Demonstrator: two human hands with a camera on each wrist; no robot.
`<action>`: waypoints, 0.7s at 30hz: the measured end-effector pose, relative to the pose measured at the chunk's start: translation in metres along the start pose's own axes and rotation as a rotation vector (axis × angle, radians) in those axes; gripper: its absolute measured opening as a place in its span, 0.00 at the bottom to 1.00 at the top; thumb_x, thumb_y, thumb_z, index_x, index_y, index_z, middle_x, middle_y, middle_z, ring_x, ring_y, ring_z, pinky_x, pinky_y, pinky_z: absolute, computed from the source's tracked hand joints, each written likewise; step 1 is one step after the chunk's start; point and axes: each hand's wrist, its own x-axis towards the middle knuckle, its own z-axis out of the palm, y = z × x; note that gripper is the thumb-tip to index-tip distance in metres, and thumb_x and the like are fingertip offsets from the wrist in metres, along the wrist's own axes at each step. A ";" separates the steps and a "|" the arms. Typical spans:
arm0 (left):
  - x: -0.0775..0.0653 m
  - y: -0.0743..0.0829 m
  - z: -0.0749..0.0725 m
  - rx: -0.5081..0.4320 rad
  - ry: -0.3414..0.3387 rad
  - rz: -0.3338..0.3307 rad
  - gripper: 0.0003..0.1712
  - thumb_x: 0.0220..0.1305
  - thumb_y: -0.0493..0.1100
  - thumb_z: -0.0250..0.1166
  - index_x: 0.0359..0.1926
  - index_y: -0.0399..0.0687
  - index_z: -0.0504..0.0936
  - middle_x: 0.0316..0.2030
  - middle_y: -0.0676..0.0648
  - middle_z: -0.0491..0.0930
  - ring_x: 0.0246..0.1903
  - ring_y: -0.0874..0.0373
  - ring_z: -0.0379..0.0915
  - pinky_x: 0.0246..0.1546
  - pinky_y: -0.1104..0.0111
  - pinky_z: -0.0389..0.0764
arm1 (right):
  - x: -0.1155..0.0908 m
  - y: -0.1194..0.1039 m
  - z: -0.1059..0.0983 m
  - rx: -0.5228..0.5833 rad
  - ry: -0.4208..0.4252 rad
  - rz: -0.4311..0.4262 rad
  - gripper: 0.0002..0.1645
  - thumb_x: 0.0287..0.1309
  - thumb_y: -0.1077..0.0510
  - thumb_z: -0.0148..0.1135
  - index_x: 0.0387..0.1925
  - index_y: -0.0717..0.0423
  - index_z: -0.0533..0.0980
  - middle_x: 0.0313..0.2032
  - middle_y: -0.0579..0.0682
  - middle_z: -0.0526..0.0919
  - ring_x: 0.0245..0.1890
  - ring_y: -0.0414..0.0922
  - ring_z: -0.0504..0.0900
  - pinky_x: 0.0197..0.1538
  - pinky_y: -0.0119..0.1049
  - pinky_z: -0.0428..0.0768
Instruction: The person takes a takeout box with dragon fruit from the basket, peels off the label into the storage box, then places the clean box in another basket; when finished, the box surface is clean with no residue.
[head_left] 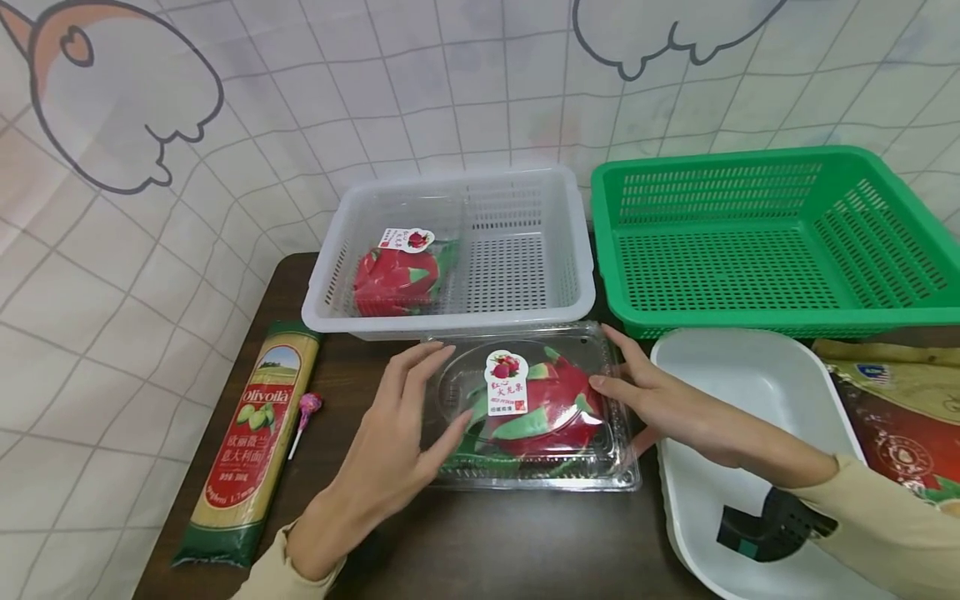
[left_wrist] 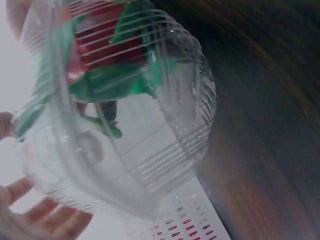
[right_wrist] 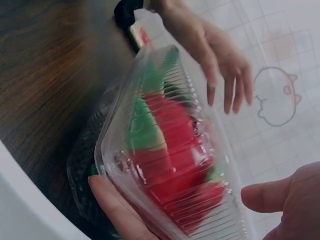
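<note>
A clear plastic clamshell box with a white label lies in front of the white basket, with a red and green dragon fruit inside. My right hand holds the box at its right end, thumb over the lid and fingers along the side and rim. My left hand is at the left end, fingers extended beside the back left corner and thumb over the lid's edge. In the right wrist view the left hand shows straight, spread fingers.
Behind stands a white basket holding another boxed dragon fruit. A green basket is at back right. A white tub and a red and gold bag stand right. Spaghetti and a lollipop lie left.
</note>
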 end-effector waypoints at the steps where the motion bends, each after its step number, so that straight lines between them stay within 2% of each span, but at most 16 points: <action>1: 0.002 -0.001 0.002 0.003 -0.016 0.017 0.46 0.60 0.44 0.78 0.75 0.40 0.65 0.69 0.37 0.66 0.66 0.44 0.68 0.62 0.50 0.79 | -0.001 0.000 0.000 0.000 0.001 0.001 0.54 0.80 0.49 0.51 0.82 0.48 0.23 0.74 0.76 0.48 0.57 0.65 0.78 0.40 0.51 0.88; 5: 0.006 -0.004 0.008 0.034 -0.068 0.038 0.48 0.60 0.49 0.78 0.75 0.42 0.65 0.69 0.38 0.67 0.66 0.44 0.69 0.64 0.48 0.77 | -0.009 -0.001 -0.002 -0.037 -0.005 -0.019 0.56 0.79 0.48 0.54 0.82 0.46 0.23 0.75 0.75 0.45 0.51 0.60 0.84 0.47 0.55 0.87; 8: 0.007 -0.007 0.009 0.068 -0.115 0.031 0.47 0.62 0.53 0.75 0.76 0.43 0.66 0.70 0.38 0.67 0.68 0.43 0.67 0.68 0.46 0.73 | -0.016 -0.005 -0.002 -0.112 0.000 -0.079 0.56 0.78 0.48 0.56 0.83 0.46 0.26 0.75 0.74 0.47 0.56 0.63 0.82 0.51 0.57 0.86; 10: 0.007 -0.008 0.009 0.090 -0.149 0.030 0.46 0.63 0.55 0.73 0.76 0.44 0.66 0.71 0.38 0.66 0.70 0.42 0.65 0.69 0.45 0.70 | -0.022 -0.008 0.000 -0.182 0.020 -0.143 0.54 0.78 0.47 0.56 0.84 0.47 0.30 0.76 0.71 0.49 0.64 0.68 0.76 0.53 0.60 0.84; 11: 0.007 -0.008 0.009 0.099 -0.165 0.031 0.45 0.64 0.56 0.72 0.76 0.44 0.67 0.72 0.38 0.66 0.70 0.42 0.64 0.70 0.45 0.69 | -0.026 -0.010 0.001 -0.237 0.039 -0.174 0.53 0.78 0.47 0.57 0.84 0.48 0.33 0.77 0.69 0.49 0.69 0.69 0.69 0.57 0.63 0.82; 12: 0.007 -0.009 0.009 0.105 -0.180 0.032 0.44 0.65 0.56 0.70 0.76 0.44 0.67 0.72 0.38 0.65 0.71 0.42 0.63 0.71 0.44 0.68 | -0.029 -0.013 0.003 -0.291 0.060 -0.205 0.52 0.77 0.46 0.57 0.84 0.48 0.36 0.78 0.67 0.50 0.73 0.69 0.62 0.59 0.65 0.79; 14: 0.007 -0.009 0.009 0.117 -0.196 0.035 0.43 0.66 0.57 0.68 0.76 0.43 0.67 0.73 0.37 0.64 0.71 0.41 0.62 0.72 0.44 0.66 | -0.035 -0.017 0.006 -0.401 0.099 -0.265 0.49 0.77 0.43 0.57 0.84 0.49 0.42 0.79 0.61 0.53 0.77 0.65 0.57 0.65 0.68 0.73; 17: 0.006 -0.009 0.010 0.137 -0.206 0.040 0.42 0.67 0.57 0.66 0.76 0.42 0.67 0.73 0.37 0.63 0.72 0.41 0.61 0.73 0.44 0.64 | -0.039 -0.026 0.010 -0.511 0.127 -0.318 0.44 0.76 0.41 0.57 0.82 0.46 0.50 0.78 0.54 0.56 0.76 0.58 0.59 0.69 0.68 0.67; 21: 0.006 -0.008 0.011 0.167 -0.223 0.043 0.41 0.69 0.57 0.63 0.76 0.42 0.67 0.75 0.37 0.62 0.75 0.39 0.57 0.74 0.43 0.60 | -0.032 -0.039 0.010 -0.537 0.115 -0.403 0.37 0.76 0.44 0.59 0.78 0.47 0.61 0.73 0.52 0.65 0.70 0.55 0.68 0.64 0.62 0.76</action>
